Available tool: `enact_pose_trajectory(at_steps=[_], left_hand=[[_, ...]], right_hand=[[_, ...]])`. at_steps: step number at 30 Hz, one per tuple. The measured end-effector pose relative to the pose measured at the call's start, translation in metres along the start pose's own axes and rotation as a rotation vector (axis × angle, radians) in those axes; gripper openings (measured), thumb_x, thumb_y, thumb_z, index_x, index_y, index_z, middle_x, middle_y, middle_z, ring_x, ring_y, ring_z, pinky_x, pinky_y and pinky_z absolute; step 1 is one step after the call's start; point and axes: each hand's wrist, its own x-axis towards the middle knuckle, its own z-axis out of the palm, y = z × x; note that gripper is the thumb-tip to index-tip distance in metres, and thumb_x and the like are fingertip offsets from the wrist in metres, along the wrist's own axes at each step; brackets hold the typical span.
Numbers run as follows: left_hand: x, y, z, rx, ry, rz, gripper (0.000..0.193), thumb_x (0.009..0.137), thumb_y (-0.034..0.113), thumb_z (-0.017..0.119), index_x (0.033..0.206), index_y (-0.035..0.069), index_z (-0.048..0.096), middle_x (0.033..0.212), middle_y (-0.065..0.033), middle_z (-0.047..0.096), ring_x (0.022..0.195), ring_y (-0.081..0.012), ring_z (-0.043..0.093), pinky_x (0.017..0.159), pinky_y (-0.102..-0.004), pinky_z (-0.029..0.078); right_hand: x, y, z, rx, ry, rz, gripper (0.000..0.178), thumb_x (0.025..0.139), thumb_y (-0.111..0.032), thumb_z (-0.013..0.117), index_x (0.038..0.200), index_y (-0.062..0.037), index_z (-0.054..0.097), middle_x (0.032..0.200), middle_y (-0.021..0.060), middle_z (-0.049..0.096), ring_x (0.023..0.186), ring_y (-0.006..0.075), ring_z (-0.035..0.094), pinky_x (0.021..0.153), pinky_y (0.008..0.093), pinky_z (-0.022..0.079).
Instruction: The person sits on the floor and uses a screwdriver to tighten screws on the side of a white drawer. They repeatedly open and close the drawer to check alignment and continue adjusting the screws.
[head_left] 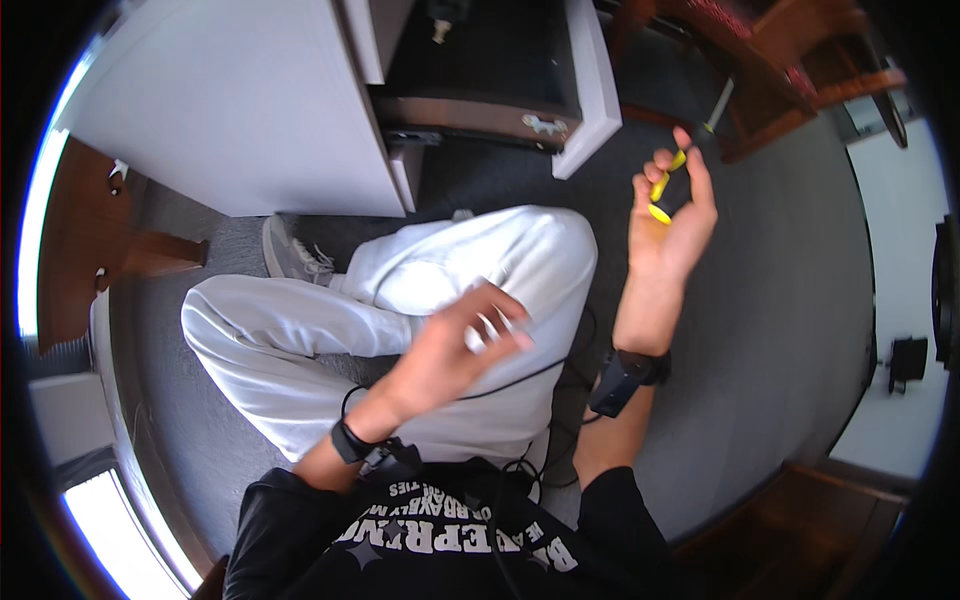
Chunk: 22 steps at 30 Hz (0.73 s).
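Screwdriver part hidden by fingers; thin metal shaft running up-right toward dark wood furniture, yellow plastic handle down-left. Right hand clamped on handle, raised over grey carpet. Left hand over white trousers, fingers curled, blurred; grip can't tell.

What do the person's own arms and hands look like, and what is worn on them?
Both forearms are bare below short black sleeves. The left hand has a black band at its wrist, with a thin black cable. The right hand has a black wrist strap carrying a small dark box.
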Motion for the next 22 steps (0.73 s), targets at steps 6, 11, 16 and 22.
enact_pose_trajectory(at_steps=[6,11,16,22], left_hand=[[0.024,0.005,-0.120,0.539,1.062,0.149,0.087,0.084,0.025,0.088,0.149,0.002,0.036,0.143,-0.0184,0.043,0.136,-0.0340,0.047,0.109,-0.0485,0.045],[0.026,0.037,-0.177,0.767,1.250,0.340,0.108,0.083,0.038,0.088,0.163,0.015,0.019,0.162,-0.0216,0.017,0.153,-0.0453,0.019,0.121,-0.0644,0.028],[0.025,0.086,-0.239,0.779,1.326,0.420,0.097,0.090,0.072,0.061,0.165,0.027,0.019,0.169,-0.0237,0.011,0.156,-0.0480,0.008,0.114,-0.0789,0.021],[0.019,0.154,-0.270,1.239,1.289,0.398,0.078,0.096,0.076,0.045,0.162,0.039,0.030,0.172,-0.0175,0.013,0.156,-0.0469,0.013,0.112,-0.0785,0.027]], right_hand=[[0.023,0.006,0.000,-0.467,0.002,-0.223,0.030,0.104,-0.016,0.061,0.124,0.0037,0.049,0.110,0.0228,0.069,0.101,0.0305,0.072,0.088,0.0392,0.059],[0.027,0.029,0.012,-0.761,-0.148,-0.267,0.025,0.105,-0.017,0.061,0.117,0.0006,0.048,0.113,0.0154,0.065,0.101,0.0211,0.067,0.090,0.0320,0.052],[0.014,0.030,0.022,-0.941,-0.162,-0.341,0.026,0.106,-0.020,0.058,0.120,-0.0008,0.048,0.112,0.0138,0.061,0.102,0.0225,0.061,0.095,0.0362,0.046],[0.005,0.025,0.042,-0.927,-0.229,-0.311,0.025,0.105,-0.016,0.058,0.124,-0.0028,0.049,0.111,0.0145,0.065,0.093,0.0214,0.063,0.088,0.0349,0.049]])
